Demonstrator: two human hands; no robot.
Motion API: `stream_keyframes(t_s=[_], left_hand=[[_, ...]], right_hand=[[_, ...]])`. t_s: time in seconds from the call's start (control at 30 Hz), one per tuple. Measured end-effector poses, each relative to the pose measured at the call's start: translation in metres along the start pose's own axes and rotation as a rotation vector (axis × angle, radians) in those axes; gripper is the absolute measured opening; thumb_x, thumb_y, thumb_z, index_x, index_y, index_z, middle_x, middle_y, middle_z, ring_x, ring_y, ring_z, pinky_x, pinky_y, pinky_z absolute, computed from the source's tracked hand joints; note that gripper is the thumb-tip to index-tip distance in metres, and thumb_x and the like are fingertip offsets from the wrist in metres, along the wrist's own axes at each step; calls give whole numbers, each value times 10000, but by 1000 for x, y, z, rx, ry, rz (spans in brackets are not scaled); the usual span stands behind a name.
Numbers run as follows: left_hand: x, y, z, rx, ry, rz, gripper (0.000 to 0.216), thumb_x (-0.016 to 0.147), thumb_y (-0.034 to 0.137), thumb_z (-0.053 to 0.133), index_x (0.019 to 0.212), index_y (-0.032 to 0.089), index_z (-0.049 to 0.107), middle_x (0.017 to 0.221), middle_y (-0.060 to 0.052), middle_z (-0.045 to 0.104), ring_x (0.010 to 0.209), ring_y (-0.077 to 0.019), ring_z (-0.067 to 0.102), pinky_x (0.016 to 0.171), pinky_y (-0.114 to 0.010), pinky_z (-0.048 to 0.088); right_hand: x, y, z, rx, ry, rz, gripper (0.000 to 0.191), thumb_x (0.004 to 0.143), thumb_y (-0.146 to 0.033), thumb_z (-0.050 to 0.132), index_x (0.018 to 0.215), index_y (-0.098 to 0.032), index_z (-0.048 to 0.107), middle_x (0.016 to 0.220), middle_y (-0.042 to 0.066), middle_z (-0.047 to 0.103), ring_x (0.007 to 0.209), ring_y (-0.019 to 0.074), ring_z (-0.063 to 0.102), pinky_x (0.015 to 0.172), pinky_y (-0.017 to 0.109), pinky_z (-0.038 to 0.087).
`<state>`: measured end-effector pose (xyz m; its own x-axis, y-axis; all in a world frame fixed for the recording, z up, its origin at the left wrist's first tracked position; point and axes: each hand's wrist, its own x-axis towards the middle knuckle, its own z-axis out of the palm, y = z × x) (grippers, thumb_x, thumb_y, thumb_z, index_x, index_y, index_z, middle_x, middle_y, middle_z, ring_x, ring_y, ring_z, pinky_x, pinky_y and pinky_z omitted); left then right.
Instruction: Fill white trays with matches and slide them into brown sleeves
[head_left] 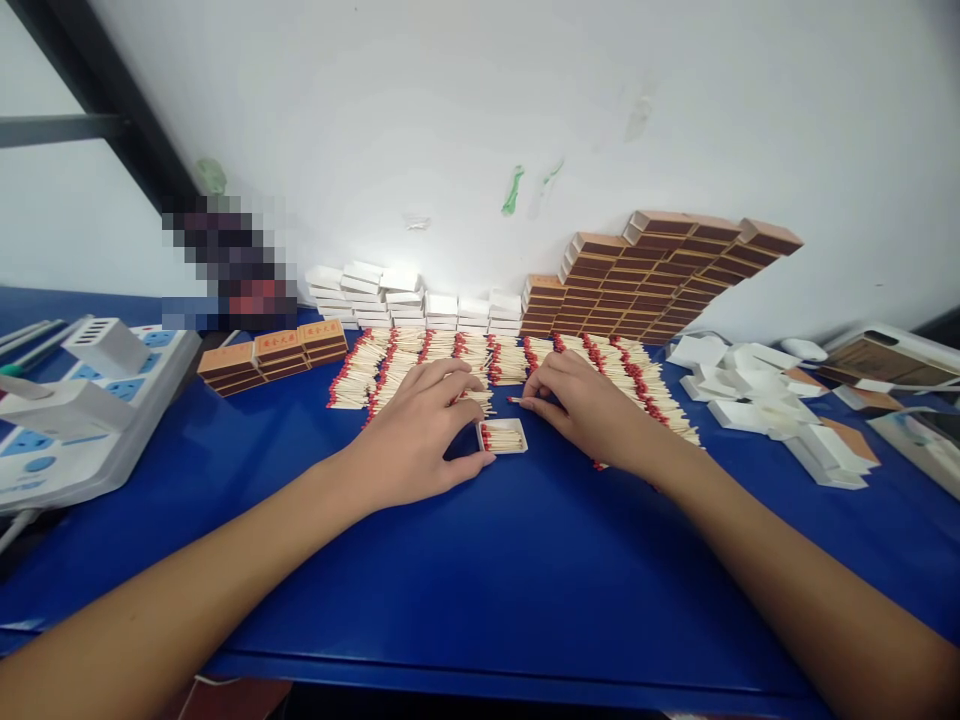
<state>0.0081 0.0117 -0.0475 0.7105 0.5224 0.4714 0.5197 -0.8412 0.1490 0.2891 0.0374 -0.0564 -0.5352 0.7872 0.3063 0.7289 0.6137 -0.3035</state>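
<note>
A small white matchbox tray point(523, 449) lies on the blue table, with several red-headed matches point(502, 438) inside it. At its left end, my left hand point(424, 430) has the thumb on the near corner and the fingers curled at the far side, gripping the tray. Just right of the tray, my right hand point(574, 400) pinches a match point(515, 400) whose red head points left. Whether more matches are in that pinch is hidden by the fingers. Behind both hands spread long rows of loose matches point(510, 358), partly covered by the hands.
White inner trays point(442, 308) are stacked along the wall, beside a tall pile of brown matchboxes point(622, 285). More matchboxes point(277, 352) stand at left, near a white power strip point(142, 420). Loose white trays point(772, 400) lie heaped at right by a phone-like object point(889, 355).
</note>
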Motion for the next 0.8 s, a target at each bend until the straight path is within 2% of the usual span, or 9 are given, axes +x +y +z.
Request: stream_keyframes(t_s=[0.23, 0.5, 0.63, 0.8], left_hand=[[0, 0, 1, 5, 13, 12, 293, 970, 397, 782, 1125, 151, 746, 1334, -160, 698, 1411, -387, 560, 1200, -588, 466], [0, -1, 0, -4, 8, 6, 285, 969, 393, 783, 1120, 155, 743, 1337, -160, 701, 1411, -386, 556, 1189, -606, 475], [0, -1, 1, -2, 11, 13, 290, 971, 395, 781, 1128, 155, 742, 1341, -156, 700, 1411, -384, 556, 1189, -598, 474], [0, 0, 1, -6, 7, 3, 317, 965, 399, 788, 1181, 171, 741, 1339, -142, 699, 1414, -372, 556, 1199, -575, 471]], right_hand=[[0, 2, 0, -15, 9, 26, 99, 1049, -296, 630, 991, -217, 645, 1008, 96, 627, 984, 282, 580, 859, 427, 490], [3, 0, 0, 39, -19, 43, 165, 1063, -291, 591, 914, -227, 625, 985, 97, 639, 988, 286, 588, 864, 432, 495], [1, -10, -5, 60, -3, 32, 180, 1081, -301, 567, 927, -224, 620, 984, 92, 635, 988, 276, 588, 857, 422, 488], [-6, -37, -15, 161, -66, 61, 196, 1100, -365, 564, 960, -243, 628, 993, 70, 644, 935, 246, 595, 792, 380, 480]])
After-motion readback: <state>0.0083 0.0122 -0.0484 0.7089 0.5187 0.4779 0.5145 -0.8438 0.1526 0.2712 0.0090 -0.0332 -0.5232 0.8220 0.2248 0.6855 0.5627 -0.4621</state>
